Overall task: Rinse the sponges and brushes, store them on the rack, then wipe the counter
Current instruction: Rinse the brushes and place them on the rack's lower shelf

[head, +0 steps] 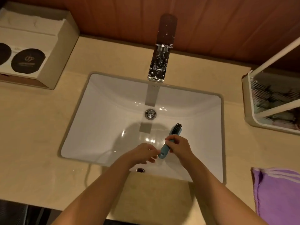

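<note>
Right hand (pixel 178 146) grips brush (pixel 176 129) over sink (pixel 103 127); left hand (pixel 142 153) beside, hold unclear; faucet (pixel 159 62) beyond.

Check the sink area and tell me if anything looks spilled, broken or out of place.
Nothing stands out. The right hand holds the brush over the sink, and the purple cloth lies on the counter. No spill or damage shows.
</note>
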{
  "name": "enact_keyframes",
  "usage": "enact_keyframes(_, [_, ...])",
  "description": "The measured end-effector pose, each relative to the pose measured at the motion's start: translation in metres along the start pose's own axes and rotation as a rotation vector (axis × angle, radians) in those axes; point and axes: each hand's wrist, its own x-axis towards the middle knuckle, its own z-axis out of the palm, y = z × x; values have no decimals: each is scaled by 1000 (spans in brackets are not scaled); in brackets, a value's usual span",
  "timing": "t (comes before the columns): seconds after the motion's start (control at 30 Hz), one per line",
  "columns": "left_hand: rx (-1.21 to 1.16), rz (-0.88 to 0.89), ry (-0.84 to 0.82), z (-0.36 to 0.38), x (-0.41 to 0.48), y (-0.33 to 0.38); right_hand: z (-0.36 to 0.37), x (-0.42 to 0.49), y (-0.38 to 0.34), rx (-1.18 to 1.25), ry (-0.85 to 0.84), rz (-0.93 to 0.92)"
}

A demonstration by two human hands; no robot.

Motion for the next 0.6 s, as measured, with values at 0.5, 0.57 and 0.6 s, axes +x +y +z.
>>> enact_keyframes(0.5, [189, 429, 69, 17, -62, 67, -33, -91, -50, 431, 300, -153])
enact_keyframes(0.57, [233, 456, 95, 25, -64, 77, -44, -100, -52, 418, 307, -148])
enact_keyframes(0.6, [271, 477, 104, 30, -66, 83, -51, -105, -53, 419, 312, -146])
